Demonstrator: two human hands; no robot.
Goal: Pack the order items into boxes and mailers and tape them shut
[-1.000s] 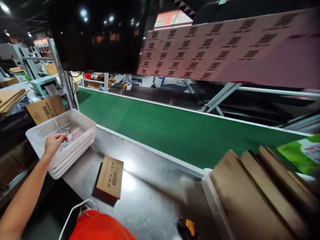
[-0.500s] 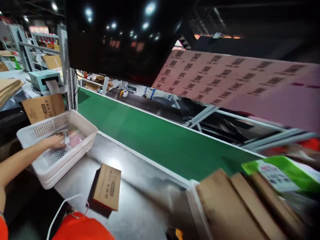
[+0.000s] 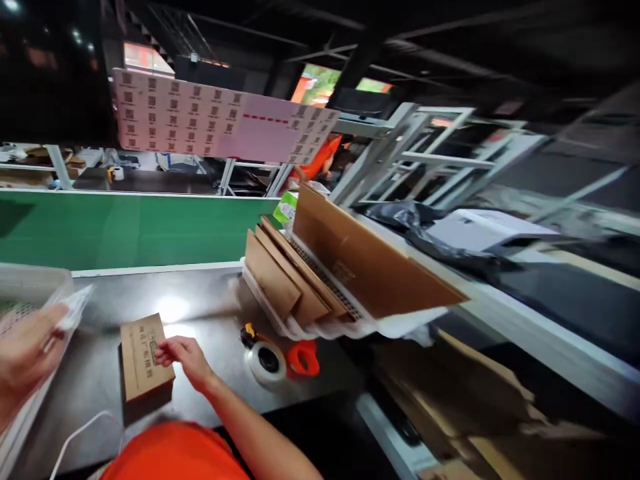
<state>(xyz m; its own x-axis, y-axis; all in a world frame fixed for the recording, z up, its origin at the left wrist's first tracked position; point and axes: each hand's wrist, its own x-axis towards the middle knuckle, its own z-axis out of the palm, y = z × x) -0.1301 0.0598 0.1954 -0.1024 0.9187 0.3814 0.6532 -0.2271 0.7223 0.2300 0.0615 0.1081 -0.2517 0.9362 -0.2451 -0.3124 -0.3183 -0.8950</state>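
Note:
My left hand [image 3: 33, 350] is at the left edge, its fingers closed on a small clear plastic bag [image 3: 77, 307], beside the white plastic basket [image 3: 37, 275]. My right hand [image 3: 185, 360] is over the right edge of a small brown cardboard box [image 3: 143, 360] with dark printing. Its fingers are loosely bent and a little apart, with nothing visible in them. I cannot tell whether the fingertips touch the box. The box lies on the metal table [image 3: 207, 300] between my hands.
Right of my right hand lie a roll of clear tape [image 3: 253, 367], an orange ring-shaped item [image 3: 304, 358] and a yellow-black tool [image 3: 249, 333]. Behind them, a white basket [image 3: 267, 313] holds upright cardboard sheets [image 3: 273, 277]. A green conveyor belt [image 3: 165, 230] runs along the back.
The view has swung right. My left hand has come up from inside the basket with the clear bag. My right hand has come into view at the cardboard box.

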